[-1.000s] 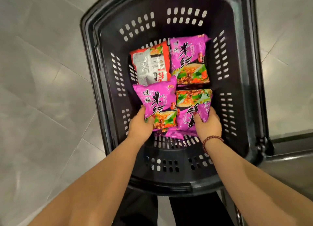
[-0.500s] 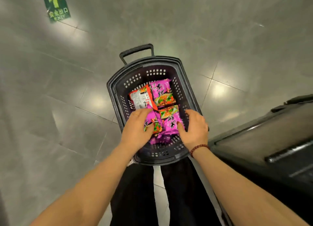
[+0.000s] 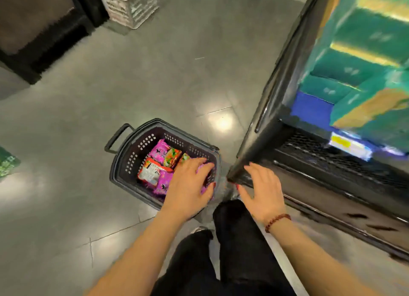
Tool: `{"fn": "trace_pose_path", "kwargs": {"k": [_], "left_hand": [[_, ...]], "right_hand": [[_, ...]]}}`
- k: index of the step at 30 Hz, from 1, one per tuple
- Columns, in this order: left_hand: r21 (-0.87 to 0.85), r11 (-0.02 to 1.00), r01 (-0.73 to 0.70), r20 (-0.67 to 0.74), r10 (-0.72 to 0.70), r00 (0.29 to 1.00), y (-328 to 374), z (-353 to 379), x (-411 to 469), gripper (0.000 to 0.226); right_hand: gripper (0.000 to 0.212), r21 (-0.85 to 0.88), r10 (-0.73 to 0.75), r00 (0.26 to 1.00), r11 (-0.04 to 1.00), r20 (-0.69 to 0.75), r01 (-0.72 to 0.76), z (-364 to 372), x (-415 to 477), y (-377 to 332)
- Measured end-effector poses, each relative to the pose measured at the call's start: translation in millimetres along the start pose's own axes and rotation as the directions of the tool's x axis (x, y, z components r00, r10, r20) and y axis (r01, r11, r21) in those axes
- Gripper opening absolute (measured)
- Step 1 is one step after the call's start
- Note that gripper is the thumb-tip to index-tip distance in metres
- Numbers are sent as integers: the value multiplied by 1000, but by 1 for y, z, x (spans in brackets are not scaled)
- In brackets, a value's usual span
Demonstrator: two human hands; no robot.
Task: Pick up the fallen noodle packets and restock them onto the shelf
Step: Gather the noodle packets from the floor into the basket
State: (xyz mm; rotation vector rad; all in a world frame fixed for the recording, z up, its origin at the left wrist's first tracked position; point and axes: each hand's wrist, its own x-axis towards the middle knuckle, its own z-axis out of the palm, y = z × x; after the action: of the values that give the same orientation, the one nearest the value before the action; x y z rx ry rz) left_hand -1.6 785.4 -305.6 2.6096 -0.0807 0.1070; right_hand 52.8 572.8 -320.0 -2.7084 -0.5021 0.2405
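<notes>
A black plastic basket (image 3: 124, 160) with a pull handle stands on the grey floor. Inside it lie pink noodle packets (image 3: 158, 151) and a red one (image 3: 150, 171). My left hand (image 3: 188, 185) hovers over the basket's near right corner, fingers and thumb curled round a pink noodle packet (image 3: 204, 173) that shows between them. My right hand (image 3: 263, 191) is outside the basket, fingers spread and holding nothing, in front of the lower corner of the black shelf unit (image 3: 265, 118). Blurred teal and yellow goods (image 3: 358, 74) fill the shelf.
My legs in black trousers (image 3: 232, 251) are just below the basket. A white crate (image 3: 130, 5) and a dark fixture (image 3: 33, 29) stand at the far left. A green floor sticker (image 3: 6, 162) lies at the left edge. Grey tiled floor spreads between them.
The view has risen and swung right, so the shelf unit now shows. My right hand let go of its packet and left the basket. My left hand still holds a pink packet.
</notes>
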Motion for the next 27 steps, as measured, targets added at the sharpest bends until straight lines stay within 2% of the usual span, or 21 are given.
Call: {"fn": "trace_pose_path", "kwargs": {"k": [3,7,14,21,24,27], "left_hand": [[34,979,-200,123,195,973,31,6,17,52],[54,876,-479,268,449,852,85,25,43,53],[-11,620,-784,342,739,580,245,83,45,52],[-133,379,-916,388,870,303,452,182,-25,52],[-186,300,-936,408,890,205,524,220,-62,54],[-242,195,-950,430,900,76,586,249,-94,54]], "right_hand": [[58,-14,161,986,987,-49,-162,-17,-46,24],[55,22,369,921,929,-123,-370,-38,-109,64],[56,161,653,693,753,-305,-638,-82,-251,144],[53,141,811,485,550,-327,-823,-132,-446,241],[49,193,846,393,480,-361,-855,-149,-522,270],[47,206,879,295,389,-376,-898,-162,-582,294]]}}
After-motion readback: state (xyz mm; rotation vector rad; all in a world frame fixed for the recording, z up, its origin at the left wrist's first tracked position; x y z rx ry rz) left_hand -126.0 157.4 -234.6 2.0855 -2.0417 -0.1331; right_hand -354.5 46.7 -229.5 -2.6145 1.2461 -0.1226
